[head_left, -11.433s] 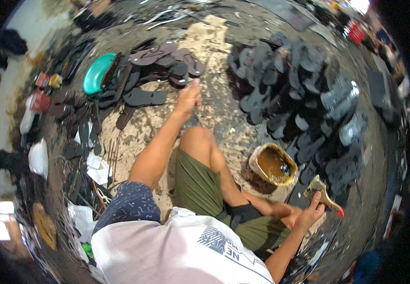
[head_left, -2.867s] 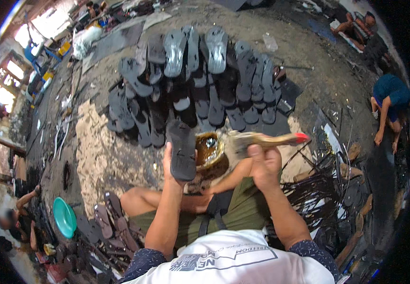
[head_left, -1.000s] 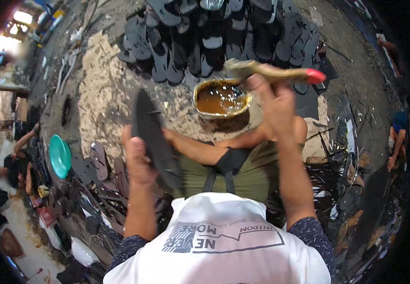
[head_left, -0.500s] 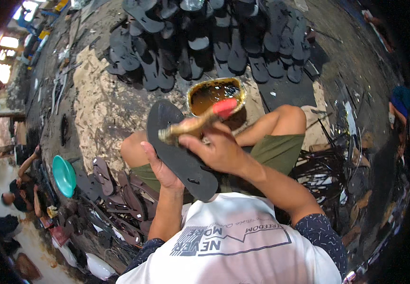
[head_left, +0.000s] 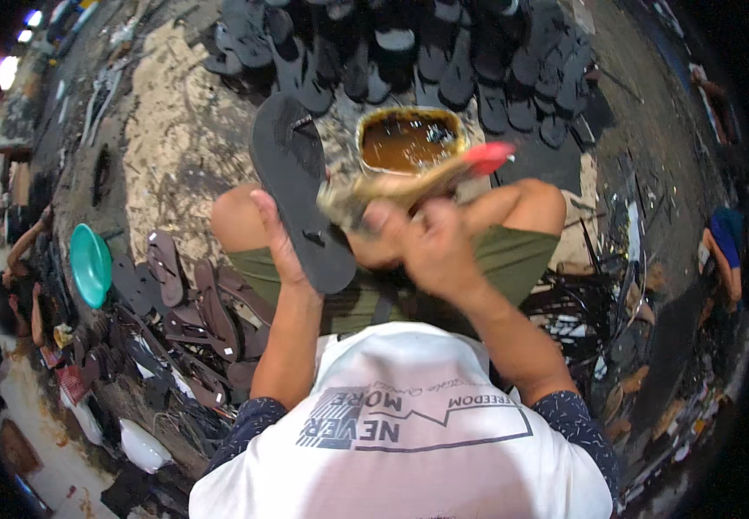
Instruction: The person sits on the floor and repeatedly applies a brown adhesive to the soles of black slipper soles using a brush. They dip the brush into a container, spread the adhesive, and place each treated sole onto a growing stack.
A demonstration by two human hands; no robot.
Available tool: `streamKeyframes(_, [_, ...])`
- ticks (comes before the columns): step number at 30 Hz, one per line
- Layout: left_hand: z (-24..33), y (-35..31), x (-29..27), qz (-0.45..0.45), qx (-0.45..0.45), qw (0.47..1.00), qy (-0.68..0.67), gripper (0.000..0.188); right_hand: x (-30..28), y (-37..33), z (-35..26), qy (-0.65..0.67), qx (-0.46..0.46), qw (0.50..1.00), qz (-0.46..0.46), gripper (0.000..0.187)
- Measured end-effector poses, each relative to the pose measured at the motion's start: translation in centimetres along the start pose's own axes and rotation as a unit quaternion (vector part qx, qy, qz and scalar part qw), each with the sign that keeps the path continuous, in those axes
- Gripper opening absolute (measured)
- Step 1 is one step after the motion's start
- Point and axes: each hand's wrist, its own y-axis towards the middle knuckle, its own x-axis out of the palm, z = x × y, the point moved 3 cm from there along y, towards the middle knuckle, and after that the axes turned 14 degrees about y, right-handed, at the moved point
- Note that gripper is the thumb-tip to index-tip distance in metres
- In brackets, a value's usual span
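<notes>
My left hand (head_left: 284,251) grips a black flip-flop sole (head_left: 286,164) from below and along its left edge. The sole is tilted, with small dark strap pieces at its toe and heel ends. In my right hand (head_left: 435,246) is a brush (head_left: 413,183) with a red-tipped handle and pale, coated bristles pointing left. Its bristle end is close to the right edge of the sole; whether they touch I cannot tell. Just beyond the brush sits an open tub (head_left: 361,143) of brown, glossy liquid, its rim smeared.
Many black soles (head_left: 457,73) are heaped at the far side. Brown flip-flops (head_left: 210,303) lie left of my knee, near a green basin (head_left: 89,268). Thin black strips (head_left: 565,303) pile up at my right. Stained cardboard (head_left: 180,112) covers the ground. Other people are at both sides.
The brush has come off the middle of the sole and moved right with my right hand. My left hand has lifted the sole farther away from my body and turned it more upright.
</notes>
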Motion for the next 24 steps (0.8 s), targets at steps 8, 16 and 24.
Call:
streamKeyframes(8, [2.9, 3.3, 3.4, -0.089, 0.029, 0.993, -0.074, 0.071, 1.0, 1.0, 0.2, -0.102, -0.253, 0.956, -0.106, 0.027])
streamKeyframes(16, [-0.5, 1.6, 6.2, -0.068, -0.085, 0.979, -0.175, 0.051, -0.5, 7.6, -2.1, -0.248, -0.413, 0.859, -0.174, 0.021])
streamKeyframes(24, [-0.2, 2.0, 7.2, -0.014, -0.073, 0.99, -0.118, 0.057, -1.2, 8.6, -3.6, -0.253, -0.386, 0.871, -0.166, 0.023])
